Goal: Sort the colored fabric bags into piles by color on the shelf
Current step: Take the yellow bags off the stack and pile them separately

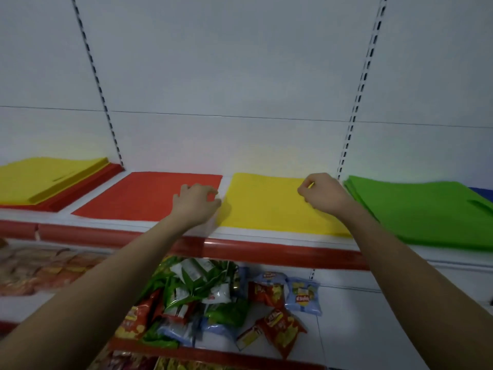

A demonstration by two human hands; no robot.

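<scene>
Head view: long white shelf with red front lip (266,249), carrying flat fabric bags in separate lots. Largest to smallest: green fabric pile (426,209) at right, with a sliver of blue (480,192) behind it; flat yellow fabric bag (266,206) at centre; flat red fabric bag (144,196) just beside it; mixed stack at far left, yellow bags on top of red bags (45,180). Left hand (196,202) hovering at gap between red and yellow bags, fingers curled and spread, gripping nothing visible. Right hand (321,193) over yellow bag's far right area, fingertips bunched together; pinch on the fabric probable, not confirmed. Judged step: squaring up yellow bag. Mixed stack still unsorted. Next move calls for flat, even placement, then separating far-left stack. Snack packets (213,303) below, not involved.
</scene>
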